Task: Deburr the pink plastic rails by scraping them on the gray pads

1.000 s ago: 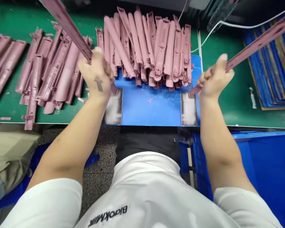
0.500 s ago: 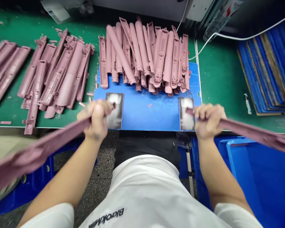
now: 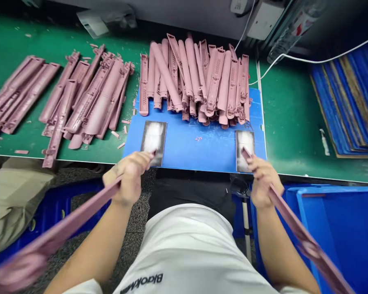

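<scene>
Left hand (image 3: 127, 179) grip clamps the end of a long pink moulded plastic strip (image 3: 64, 226). Right hand (image 3: 262, 181) grip clamps a second pink strip (image 3: 294, 228) likewise. This lets both lengths trail clear of the green table (image 3: 294, 134).

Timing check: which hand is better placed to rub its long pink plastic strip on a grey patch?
Right, narrowly: the right hand has its strip tip midway up the right grey patch; the left hand has its tip lower on the left patch.

Left strip (image 3: 64, 224) and right strip (image 3: 297, 230) lower, rearward.
</scene>
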Motion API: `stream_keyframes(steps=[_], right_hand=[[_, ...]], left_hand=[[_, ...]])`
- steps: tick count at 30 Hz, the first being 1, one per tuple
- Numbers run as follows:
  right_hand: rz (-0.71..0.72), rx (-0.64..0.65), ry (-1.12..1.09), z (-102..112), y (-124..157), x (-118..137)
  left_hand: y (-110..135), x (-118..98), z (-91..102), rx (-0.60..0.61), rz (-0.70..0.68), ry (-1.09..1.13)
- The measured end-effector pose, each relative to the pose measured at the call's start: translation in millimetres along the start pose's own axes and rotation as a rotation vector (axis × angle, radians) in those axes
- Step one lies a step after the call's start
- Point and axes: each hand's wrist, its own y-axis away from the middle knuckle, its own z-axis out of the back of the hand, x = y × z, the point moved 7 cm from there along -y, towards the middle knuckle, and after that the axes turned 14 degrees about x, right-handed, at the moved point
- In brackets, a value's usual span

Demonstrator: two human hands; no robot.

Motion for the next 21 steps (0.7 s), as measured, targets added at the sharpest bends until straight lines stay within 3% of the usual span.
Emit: stream_keyframes(steps=[1,3,6,8,9,11,14,16,18,21], right_hand=[[0.027,-0.015,-0.029,6,7,7],[-0.047,-0.014,-0.088,10,-11,3],[-0.198,0.011,-0.080,-4,-84,-26],[-0.131,-0.034,-0.030,-11,-121,-37],[-0.064,-0.041,-0.001,-13,-127,-37],[0.043,0.003,0.079,-18,-108,-30],[0.104,0.059,0.170,-13,-36,-9],[0.145,0.013,0.090,0,0,6],[0.099,-0.018,-0.065,10,-2,6],[-0.140,-0.012,-0.125,2,-61,-28]], left_hand=[[2,0,3.9,-0.026,0.062,0.012],[-21,15,6.8,-0.084,0.206,0.030],[-92,53,-2.0,-0.126,0.315,-0.021],[-122,67,-10.4,-0.128,0.255,-0.036],[-125,66,-13.3,-0.117,0.176,-0.032],[-100,52,-15.6,-0.051,0.005,-0.032],[-27,19,-7.5,0.058,-0.156,-0.064],[1,7,1.8,0.101,-0.193,-0.013],[-9,17,8.4,0.121,-0.136,0.066],[-75,62,7.7,0.096,-0.016,0.067]])
